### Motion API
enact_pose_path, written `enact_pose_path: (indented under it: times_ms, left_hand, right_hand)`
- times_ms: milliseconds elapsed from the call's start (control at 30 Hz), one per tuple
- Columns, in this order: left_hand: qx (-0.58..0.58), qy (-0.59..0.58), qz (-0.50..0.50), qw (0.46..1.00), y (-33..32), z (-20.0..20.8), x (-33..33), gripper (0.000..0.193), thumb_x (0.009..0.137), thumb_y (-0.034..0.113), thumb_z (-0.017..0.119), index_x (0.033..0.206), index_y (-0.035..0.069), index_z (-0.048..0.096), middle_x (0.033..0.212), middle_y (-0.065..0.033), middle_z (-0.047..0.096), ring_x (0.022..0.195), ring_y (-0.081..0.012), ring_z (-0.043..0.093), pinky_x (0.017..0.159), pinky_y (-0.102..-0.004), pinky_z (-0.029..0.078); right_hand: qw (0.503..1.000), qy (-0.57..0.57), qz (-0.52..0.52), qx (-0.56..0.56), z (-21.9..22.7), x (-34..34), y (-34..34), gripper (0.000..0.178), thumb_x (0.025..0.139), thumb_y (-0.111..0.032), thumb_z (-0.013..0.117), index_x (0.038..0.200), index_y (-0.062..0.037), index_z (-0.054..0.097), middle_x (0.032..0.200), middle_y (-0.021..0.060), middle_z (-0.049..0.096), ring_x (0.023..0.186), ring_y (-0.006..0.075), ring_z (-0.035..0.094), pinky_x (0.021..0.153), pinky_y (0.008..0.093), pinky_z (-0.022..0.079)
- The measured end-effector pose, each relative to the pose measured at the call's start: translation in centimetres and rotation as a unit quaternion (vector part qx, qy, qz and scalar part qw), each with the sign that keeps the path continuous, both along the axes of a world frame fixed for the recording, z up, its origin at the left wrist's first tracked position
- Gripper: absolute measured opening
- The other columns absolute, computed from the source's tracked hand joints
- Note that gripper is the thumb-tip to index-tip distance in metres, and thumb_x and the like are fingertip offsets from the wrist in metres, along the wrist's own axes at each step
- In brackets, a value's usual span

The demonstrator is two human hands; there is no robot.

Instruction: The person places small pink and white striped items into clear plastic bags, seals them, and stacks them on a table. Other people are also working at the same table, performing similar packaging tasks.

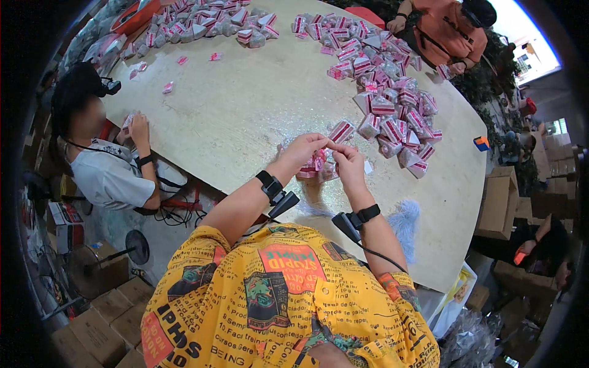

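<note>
Above the table's near side, my left hand (302, 154) and my right hand (351, 170) meet at the fingertips, both closed in a pinch. What lies between the fingers is too small to make out. Directly beneath them is a clear packet with pink pieces (315, 164), partly covered by my left hand. Just beyond my fingers lies a small clear bag with a pink-and-white card top (341, 131). To the right of my right forearm rests a bundle of thin pale strands (405, 222).
A large pile of similar bags (399, 116) covers the right of the pale table (245, 92), with more along the far edge. One person (110, 165) works at the left, another (451, 34) at the far right. Cardboard boxes (496, 202) stand beside the table.
</note>
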State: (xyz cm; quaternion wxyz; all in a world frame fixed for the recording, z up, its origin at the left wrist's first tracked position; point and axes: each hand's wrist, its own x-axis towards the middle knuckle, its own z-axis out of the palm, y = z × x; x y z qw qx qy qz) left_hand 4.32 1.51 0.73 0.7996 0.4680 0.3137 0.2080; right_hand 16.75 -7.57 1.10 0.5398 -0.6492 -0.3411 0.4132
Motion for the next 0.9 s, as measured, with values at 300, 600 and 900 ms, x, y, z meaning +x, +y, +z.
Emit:
enact_pose_path:
  times_ms: [300, 600, 900]
  left_hand:
    - [-0.154, -0.093, 0.034, 0.983, 0.2, -1.6, -0.4, 0.02, 0.091, 0.017, 0.045, 0.083, 0.002, 0.056, 0.069, -0.0075, 0.056, 0.061, -0.017, 0.055, 0.059, -0.027, 0.046]
    - [-0.072, 0.033, -0.024, 0.997, 1.7, -0.9, -0.6, 0.02, 0.078, 0.012, 0.049, 0.06, 0.005, 0.055, 0.06, -0.0051, 0.055, 0.054, -0.0137, 0.051, 0.052, -0.0257, 0.04]
    - [0.036, 0.017, -0.077, 0.996, 1.8, -3.5, -0.2, 0.02, 0.075, 0.014, 0.051, 0.059, 0.004, 0.058, 0.058, -0.0042, 0.055, 0.052, -0.0123, 0.051, 0.05, -0.025, 0.038]
  right_hand:
    - [0.908, 0.413, 0.049, 0.05, 1.1, -3.0, -0.1, 0.051, 0.09, -0.009, 0.039, 0.14, -0.0115, 0.024, 0.061, -0.0009, 0.043, 0.044, 0.0067, 0.037, 0.041, 0.0202, 0.029]
    - [0.998, 0.006, 0.039, 0.054, -1.9, -2.5, 0.6, 0.033, 0.094, -0.012, 0.043, 0.125, -0.0065, 0.05, 0.074, 0.0009, 0.056, 0.06, 0.0103, 0.052, 0.057, 0.0244, 0.045]
    - [0.955, -0.295, 0.032, 0.006, 0.5, -1.6, 1.1, 0.014, 0.081, -0.01, 0.055, 0.087, 0.0013, 0.06, 0.078, 0.0208, 0.061, 0.072, 0.0318, 0.061, 0.064, 0.0358, 0.047]
